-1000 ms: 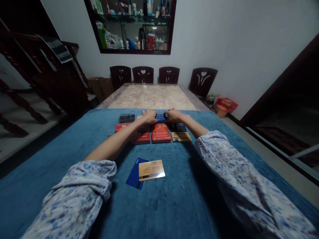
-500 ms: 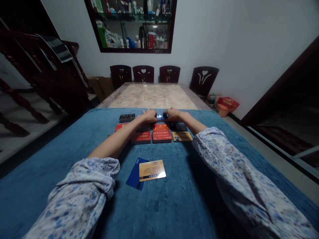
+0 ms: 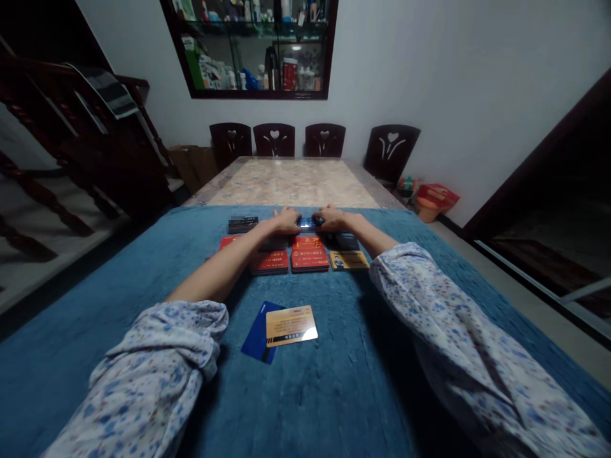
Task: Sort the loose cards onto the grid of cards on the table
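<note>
While both arms reach far | left hand (image 3: pixel 286 221), right hand (image 3: pixel 331 219) pinch blue card stack (image 3: pixel 308 222) ends

Loose white sleeves (image 3: pixel 157 362) with small blue floral print, pushed-up cuffs, bare forearms

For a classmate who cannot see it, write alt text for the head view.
Both hands, left hand and right hand, meet on a blue card stack at the far row of card piles on a blue cloth. Nearer lie red card stacks and a gold card overlapping a blue card.
</note>
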The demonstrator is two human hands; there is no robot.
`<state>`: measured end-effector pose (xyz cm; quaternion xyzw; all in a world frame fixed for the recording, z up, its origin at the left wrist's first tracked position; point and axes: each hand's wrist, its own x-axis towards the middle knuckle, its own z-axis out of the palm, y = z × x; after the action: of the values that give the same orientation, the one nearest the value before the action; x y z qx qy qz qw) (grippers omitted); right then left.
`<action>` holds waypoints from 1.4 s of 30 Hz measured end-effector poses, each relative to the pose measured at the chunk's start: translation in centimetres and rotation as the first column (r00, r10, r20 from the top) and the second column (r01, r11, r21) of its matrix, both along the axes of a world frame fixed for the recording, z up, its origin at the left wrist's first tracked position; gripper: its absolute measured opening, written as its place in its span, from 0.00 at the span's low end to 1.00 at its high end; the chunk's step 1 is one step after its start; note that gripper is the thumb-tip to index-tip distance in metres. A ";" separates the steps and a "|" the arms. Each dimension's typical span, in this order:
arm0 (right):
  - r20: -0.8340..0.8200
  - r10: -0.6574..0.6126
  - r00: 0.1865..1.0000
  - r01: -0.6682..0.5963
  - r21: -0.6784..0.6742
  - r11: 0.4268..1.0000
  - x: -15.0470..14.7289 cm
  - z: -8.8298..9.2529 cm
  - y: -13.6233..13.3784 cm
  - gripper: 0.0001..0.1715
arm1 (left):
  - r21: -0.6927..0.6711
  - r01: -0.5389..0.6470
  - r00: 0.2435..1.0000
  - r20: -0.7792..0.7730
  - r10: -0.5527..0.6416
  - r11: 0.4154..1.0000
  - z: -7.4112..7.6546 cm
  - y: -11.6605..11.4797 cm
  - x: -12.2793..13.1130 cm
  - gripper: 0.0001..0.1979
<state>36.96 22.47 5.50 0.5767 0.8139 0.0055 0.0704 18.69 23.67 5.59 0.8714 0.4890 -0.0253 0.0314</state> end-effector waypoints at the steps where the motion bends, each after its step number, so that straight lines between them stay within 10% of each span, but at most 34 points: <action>1: -0.001 0.000 1.000 0.000 0.004 1.000 0.0 -0.1 0.0 0.29 | 0.002 0.003 1.000 -0.001 -0.003 1.000 0.0 0.0 0.0 0.24; 23: -0.106 0.041 0.993 -0.026 0.138 0.990 0.4 0.9 -2.3 0.31 | 0.168 0.082 0.982 0.152 -0.108 0.982 0.1 -1.3 -1.1 0.23; 42: -0.147 0.251 0.957 -0.178 0.383 0.906 -2.2 2.1 -10.2 0.12 | 0.424 0.220 0.919 0.212 -0.333 0.879 2.0 -9.5 -3.4 0.12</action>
<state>34.79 12.24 7.60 0.4840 0.8601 0.1088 -0.1186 15.31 14.18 7.62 0.9159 0.3440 0.1911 -0.0790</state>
